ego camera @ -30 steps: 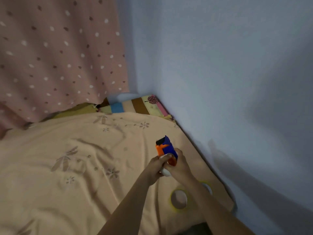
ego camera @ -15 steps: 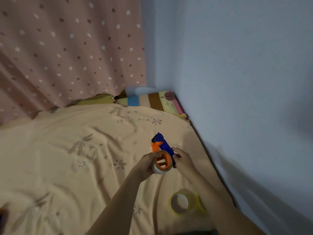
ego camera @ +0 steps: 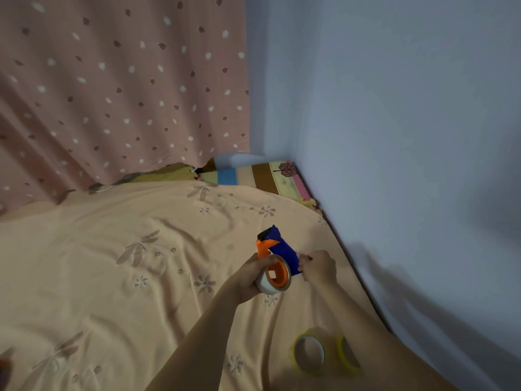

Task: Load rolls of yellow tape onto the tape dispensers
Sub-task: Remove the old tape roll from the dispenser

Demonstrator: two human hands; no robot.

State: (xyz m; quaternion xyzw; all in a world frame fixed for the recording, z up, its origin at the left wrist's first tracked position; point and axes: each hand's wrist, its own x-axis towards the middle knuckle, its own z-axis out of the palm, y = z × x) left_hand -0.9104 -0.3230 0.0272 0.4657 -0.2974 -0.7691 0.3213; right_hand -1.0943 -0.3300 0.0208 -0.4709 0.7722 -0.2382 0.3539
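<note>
1. At the far lower left edge of the frame, a blurred orange and dark shape shows on the bedsheet; what it is cannot be told.
2. A peach bedsheet with a pale flower pattern fills the lower left and centre, and a pink dotted curtain hangs above it in the upper left.
3. Right of centre, the left hand wraps its fingers around a pale roll of tape, which sits on the orange hub of a blue and orange tape dispenser.
4. The dispenser is held above the sheet, its blue body slanting up and to the left, with a black part at its top end.
5. Just right of it, the right hand closes in a pinch against the blue body's lower right end.
6. In the lower right of the frame, two yellow tape rolls lie on the sheet, just beside each other, the right one partly hidden by the right forearm.
7. A striped pillow lies in the corner above centre, and a blue-grey wall fills the right side.
</note>
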